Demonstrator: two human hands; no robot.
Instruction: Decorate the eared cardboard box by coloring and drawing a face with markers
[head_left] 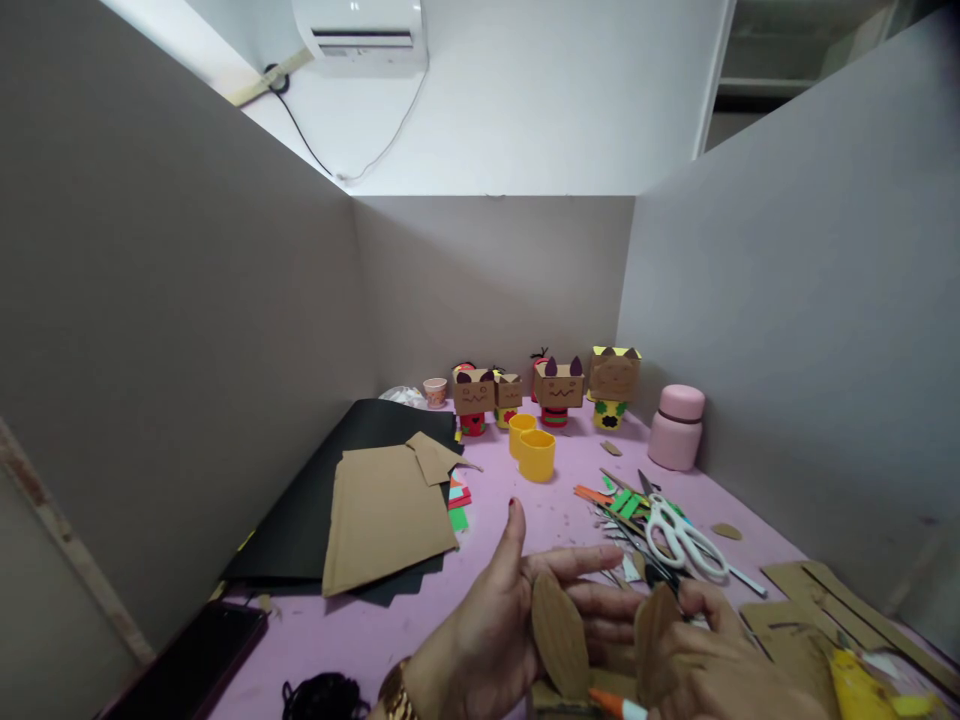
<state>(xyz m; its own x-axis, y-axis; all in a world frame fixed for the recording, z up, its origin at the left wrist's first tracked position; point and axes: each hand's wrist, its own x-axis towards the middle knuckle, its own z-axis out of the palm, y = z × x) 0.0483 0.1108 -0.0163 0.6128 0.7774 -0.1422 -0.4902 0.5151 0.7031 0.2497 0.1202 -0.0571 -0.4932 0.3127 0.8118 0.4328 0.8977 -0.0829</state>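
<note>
Pink table (352, 622): left hand (517, 605) spread, cardboard oval (559, 637) at palm; right hand (720, 650) pinches second oval (651, 635) near orange tip (604, 701).

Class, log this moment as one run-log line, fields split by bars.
left hand: open, leaf-shaped cardboard against palm | right hand: holding second leaf shape | nearby: white-handled scissors, yellow cups
</note>
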